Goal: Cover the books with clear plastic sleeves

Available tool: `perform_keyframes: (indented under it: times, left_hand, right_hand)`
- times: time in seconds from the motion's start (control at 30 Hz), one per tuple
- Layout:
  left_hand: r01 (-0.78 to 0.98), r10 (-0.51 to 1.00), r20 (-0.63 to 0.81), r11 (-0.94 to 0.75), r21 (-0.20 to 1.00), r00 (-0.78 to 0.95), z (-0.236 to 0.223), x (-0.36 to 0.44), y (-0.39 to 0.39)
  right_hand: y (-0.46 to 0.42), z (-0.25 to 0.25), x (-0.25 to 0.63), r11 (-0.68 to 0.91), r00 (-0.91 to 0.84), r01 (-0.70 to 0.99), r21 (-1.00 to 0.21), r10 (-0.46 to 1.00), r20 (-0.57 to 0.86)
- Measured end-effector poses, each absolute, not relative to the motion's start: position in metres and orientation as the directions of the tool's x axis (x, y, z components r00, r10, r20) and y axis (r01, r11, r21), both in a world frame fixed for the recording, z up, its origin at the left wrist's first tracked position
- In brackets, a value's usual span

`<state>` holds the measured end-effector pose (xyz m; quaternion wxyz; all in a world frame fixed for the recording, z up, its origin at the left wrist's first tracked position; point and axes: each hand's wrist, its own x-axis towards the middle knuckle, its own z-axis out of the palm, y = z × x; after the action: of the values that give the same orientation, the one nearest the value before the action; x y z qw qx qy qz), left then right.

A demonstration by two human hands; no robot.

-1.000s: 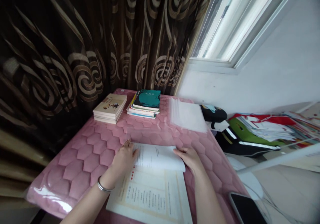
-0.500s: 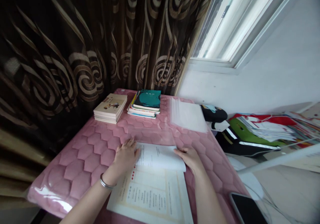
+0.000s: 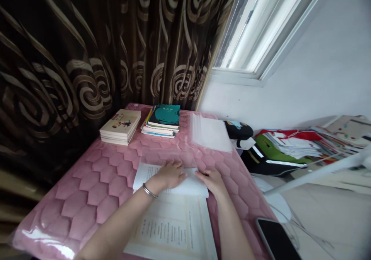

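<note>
Currently | left hand: flat, fingers extended, gripping nothing, likely pressing booklet page down | right hand: half-curled at page edge, probably steadying; pinch unclear

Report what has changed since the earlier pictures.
The left hand moved right across the white page, from its left edge to its middle, nearer the right hand, which stayed at the right edge. The beige books and teal-topped stack stayed put.

one open book, two stacks of books, one pile of clear sleeves, one phone, one window
</note>
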<state>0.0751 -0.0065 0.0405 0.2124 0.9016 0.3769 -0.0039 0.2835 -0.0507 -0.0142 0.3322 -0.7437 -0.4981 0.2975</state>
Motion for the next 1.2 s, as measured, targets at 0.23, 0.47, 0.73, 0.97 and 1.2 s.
perform_keyframes:
  times: [0.23,0.47,0.73,0.97,1.2]
  left_hand:
    - [0.68,0.675,-0.189,-0.601,0.42,0.713,0.039,0.097,-0.006]
    - [0.679,0.67,-0.196,-0.601,0.422,0.716,0.039,0.099,-0.004]
    - [0.676,0.681,-0.163,-0.608,0.416,0.714,0.045,0.101,-0.006]
    - [0.657,0.67,-0.132,-0.637,0.402,0.73,0.044,0.1,-0.006]
    - [0.645,0.677,-0.07,-0.659,0.386,0.733,0.038,0.093,-0.01]
  right_hand:
    - [-0.053,-0.006,0.283,-0.26,0.322,0.529,-0.808,0.942,-0.093]
    - [-0.051,-0.013,0.282,-0.294,0.376,0.537,-0.79,0.923,-0.088]
    - [-0.049,-0.008,0.277,-0.29,0.403,0.563,-0.774,0.914,-0.049]
    - [-0.05,-0.002,0.274,-0.279,0.427,0.536,-0.796,0.904,-0.029]
    - [-0.047,-0.008,0.27,-0.21,0.437,0.638,-0.741,0.891,0.124]
